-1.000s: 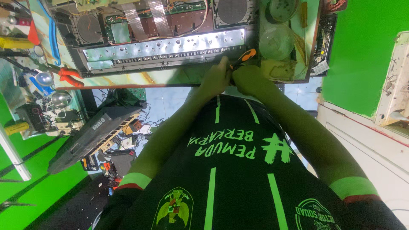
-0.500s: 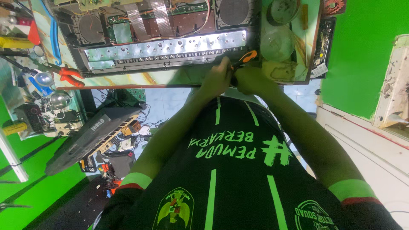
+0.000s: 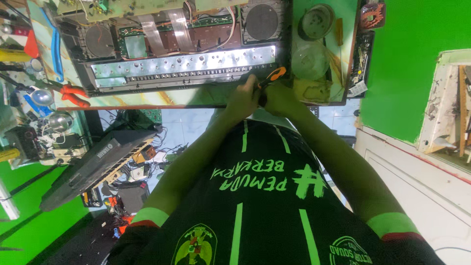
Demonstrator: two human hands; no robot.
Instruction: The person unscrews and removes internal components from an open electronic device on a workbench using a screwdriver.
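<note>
Right now both hands are meeting at the front edge of an opened electronic keyboard (image 3: 181, 64) that is lying on the workbench (image 3: 147, 98). The left hand (image 3: 243, 98) is curling closed, its fingers pressing against the keyboard's near right corner and against the tool, though what exactly it is pinching is hidden by the knuckles. The right hand (image 3: 279, 98) is closing around a screwdriver (image 3: 271, 77) with an orange and black handle; the handle is sticking up and to the right above the fist, and the tip is out of sight between the two hands. The screwdriver is sitting just beside the shiny metal strip (image 3: 186, 66) that is running along the keyboard's length. Inside the open case, two round speakers (image 3: 261, 20) are showing at either end, with flat ribbon cables (image 3: 162, 29) and circuit boards between them. To the right, a clear round lid (image 3: 310, 61) is lying on the bench near the right hand. On the left, red-handled pliers (image 3: 73, 94) are resting at the bench edge. Below the bench, another dark keyboard (image 3: 98, 164) is leaning among tangled wires on the floor.
</note>
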